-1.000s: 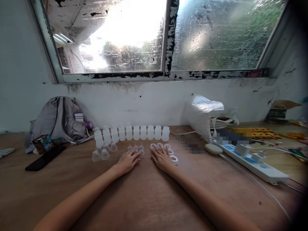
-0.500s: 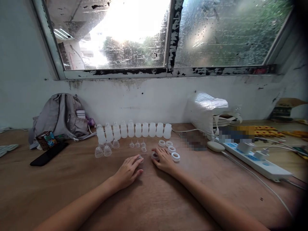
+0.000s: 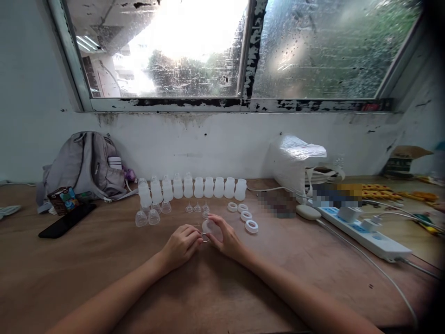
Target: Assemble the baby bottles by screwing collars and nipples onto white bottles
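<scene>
My left hand [image 3: 183,245] is closed, its fingertips pinching the rim of a clear bottle nipple [image 3: 205,238]. My right hand [image 3: 227,240] grips a white screw ring [image 3: 207,226], tilted up on edge just above the nipple. Both hands nearly meet over the table. Behind them stand several clear nipples [image 3: 197,208], one partly hidden by my right fingers. Several white screw rings [image 3: 251,226] lie to the right. Clear domed caps [image 3: 154,217] sit to the left. A row of frosted baby bottles [image 3: 209,188] stands further back, those on the left with tops fitted.
At the left are a grey backpack [image 3: 83,162], a small box [image 3: 63,200] and a black phone [image 3: 67,221]. A power strip [image 3: 365,232] with chargers, a round white device [image 3: 308,212] and a white bag [image 3: 292,162] occupy the right. A cable [image 3: 368,262] runs along the table.
My right hand has lifted a ring from the table and brought it left to my left hand. The left fingers have closed on the nipple and drawn it slightly nearer.
</scene>
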A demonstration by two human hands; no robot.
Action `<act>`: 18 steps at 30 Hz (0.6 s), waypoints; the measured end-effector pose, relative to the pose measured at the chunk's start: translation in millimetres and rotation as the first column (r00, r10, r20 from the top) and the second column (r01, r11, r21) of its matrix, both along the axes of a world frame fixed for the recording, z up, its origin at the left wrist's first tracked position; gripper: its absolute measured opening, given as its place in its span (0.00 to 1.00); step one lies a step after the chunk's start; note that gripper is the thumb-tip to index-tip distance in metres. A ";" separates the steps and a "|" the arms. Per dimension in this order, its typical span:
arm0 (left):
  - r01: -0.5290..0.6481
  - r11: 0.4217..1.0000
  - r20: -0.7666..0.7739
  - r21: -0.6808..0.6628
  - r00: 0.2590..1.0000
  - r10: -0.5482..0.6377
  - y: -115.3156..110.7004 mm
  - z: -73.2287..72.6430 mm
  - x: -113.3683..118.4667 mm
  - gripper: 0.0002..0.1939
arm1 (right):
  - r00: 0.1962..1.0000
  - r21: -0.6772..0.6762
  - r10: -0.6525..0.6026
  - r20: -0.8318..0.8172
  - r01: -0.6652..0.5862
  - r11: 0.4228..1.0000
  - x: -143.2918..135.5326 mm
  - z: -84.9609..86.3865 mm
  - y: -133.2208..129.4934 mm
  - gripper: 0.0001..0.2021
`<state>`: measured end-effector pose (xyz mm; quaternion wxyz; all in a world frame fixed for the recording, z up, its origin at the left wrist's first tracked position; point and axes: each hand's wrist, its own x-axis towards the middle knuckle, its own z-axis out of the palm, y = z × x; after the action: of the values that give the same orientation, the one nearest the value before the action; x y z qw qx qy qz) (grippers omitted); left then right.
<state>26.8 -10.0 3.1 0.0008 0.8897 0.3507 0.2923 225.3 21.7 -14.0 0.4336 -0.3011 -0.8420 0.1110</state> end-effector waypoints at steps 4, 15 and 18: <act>-0.043 0.998 0.058 0.046 0.998 0.040 2.5 2.7 -2.3 0.10 | 0.984 -0.180 0.119 0.132 -0.095 0.979 -5.0 -9.1 1.2 0.26; -0.043 0.999 0.077 -0.032 0.996 0.045 4.7 -5.5 -1.1 0.20 | 0.995 -0.132 -0.090 0.035 0.094 0.987 -6.4 3.9 -3.3 0.05; -0.018 0.999 0.129 -0.044 0.991 0.023 4.3 -5.4 -0.9 0.34 | 1.000 -0.200 -0.025 -0.014 0.022 0.980 -10.2 5.0 -11.6 0.05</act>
<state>25.9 -5.6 -2.4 0.0395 0.8649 0.3653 0.3420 215.1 10.1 -9.0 0.4094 -0.3522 -0.8193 0.1924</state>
